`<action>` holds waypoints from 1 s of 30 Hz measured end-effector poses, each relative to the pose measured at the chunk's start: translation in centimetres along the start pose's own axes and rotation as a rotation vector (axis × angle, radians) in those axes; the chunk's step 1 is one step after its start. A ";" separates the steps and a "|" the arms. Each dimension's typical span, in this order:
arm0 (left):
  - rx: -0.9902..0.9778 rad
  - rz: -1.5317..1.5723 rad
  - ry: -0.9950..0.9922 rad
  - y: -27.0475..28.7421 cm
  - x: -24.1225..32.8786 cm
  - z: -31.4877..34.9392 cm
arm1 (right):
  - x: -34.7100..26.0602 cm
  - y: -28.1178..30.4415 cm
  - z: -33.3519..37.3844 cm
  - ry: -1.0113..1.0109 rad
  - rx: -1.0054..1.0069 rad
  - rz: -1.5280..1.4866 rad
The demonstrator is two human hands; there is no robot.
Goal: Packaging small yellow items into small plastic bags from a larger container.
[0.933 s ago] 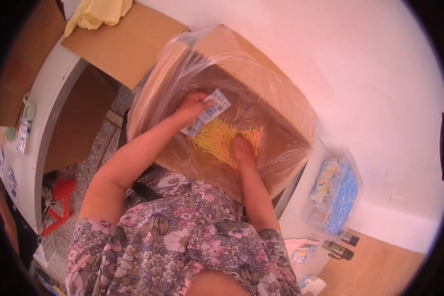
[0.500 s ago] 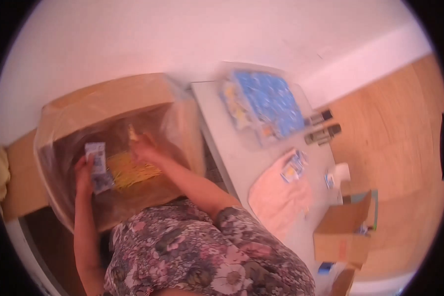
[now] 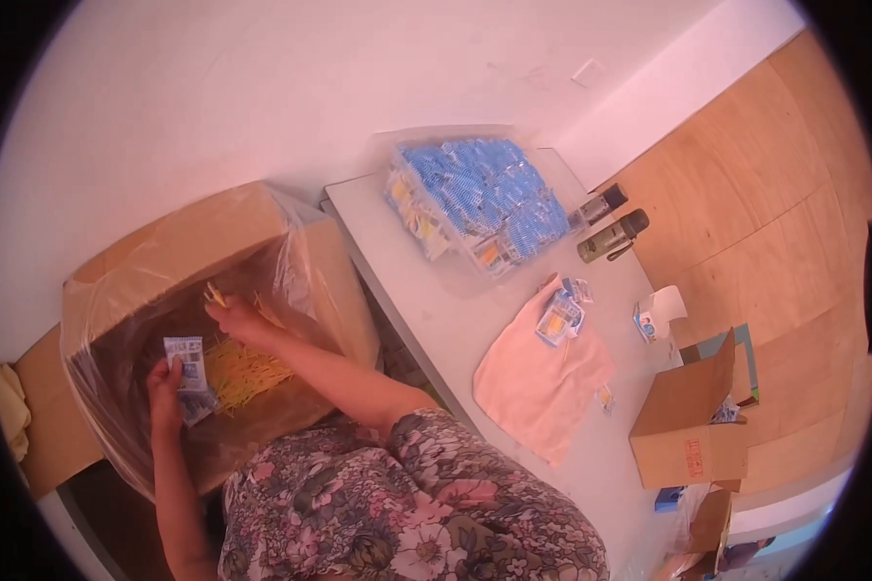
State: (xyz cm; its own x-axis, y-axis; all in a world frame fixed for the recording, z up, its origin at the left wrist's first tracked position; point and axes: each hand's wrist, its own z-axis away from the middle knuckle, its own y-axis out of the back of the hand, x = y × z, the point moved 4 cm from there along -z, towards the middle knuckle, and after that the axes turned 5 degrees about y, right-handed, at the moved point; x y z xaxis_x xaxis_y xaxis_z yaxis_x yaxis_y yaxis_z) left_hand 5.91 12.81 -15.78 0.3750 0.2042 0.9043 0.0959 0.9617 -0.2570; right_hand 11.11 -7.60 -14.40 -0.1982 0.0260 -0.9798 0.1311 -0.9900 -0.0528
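Note:
My left hand [image 3: 165,389] grips a small flat plastic packet [image 3: 186,362] with a printed label, held over the left part of a cardboard box [image 3: 170,232] lined with clear plastic. Thin yellow strips [image 3: 247,376] lie in a loose heap inside the box, below and between my hands. Over the far part of the heap, my right hand [image 3: 242,321] is closed around a few short yellow strips [image 3: 215,293], whose ends stick out past the fingers. The packet and these strips are apart.
Right of the box, a table [image 3: 426,315] holds a clear bin [image 3: 484,198] full of blue-patterned packets, two bottles [image 3: 613,235], a pink cloth [image 3: 543,387] with packets [image 3: 559,318] on it, and a tissue box [image 3: 657,315]. An open carton [image 3: 683,426] stands further right.
The whole view has shifted and sharpened. My right hand, still closed on the yellow strips, has moved slightly left toward the packet. My left hand keeps its hold.

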 end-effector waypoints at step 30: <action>-0.499 -0.031 0.075 -10.1 1.5 4.0 | -3.3 -0.7 7.6 0.060 -0.167 0.190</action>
State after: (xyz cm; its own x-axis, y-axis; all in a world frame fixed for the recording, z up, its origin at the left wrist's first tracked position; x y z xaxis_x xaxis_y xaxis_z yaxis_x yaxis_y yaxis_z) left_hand 1.81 4.15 -10.44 0.4282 0.1458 0.8919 0.5306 0.7583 -0.3787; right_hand 4.26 -8.07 -9.64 -0.0980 -0.1448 -0.9846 0.3195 -0.9415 0.1067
